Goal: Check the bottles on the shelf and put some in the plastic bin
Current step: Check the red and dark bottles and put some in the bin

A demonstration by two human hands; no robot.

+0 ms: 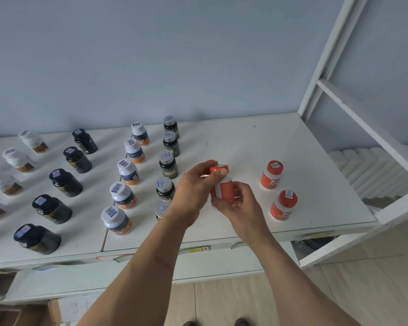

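Both hands, left hand and right hand, grip one orange bottle under my inspection; bin unseen, shelf rows remain.

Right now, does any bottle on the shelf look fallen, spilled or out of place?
Nothing stands out. The shelf bottles stand upright in rows. Only the orange bottle is off it, held tilted by the left hand and right hand.

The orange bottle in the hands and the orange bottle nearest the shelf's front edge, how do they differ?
The held orange bottle is lifted and tilted, gripped by the left hand and right hand; the front orange bottle stands upright on the shelf, untouched. Both have orange caps with a sticker.
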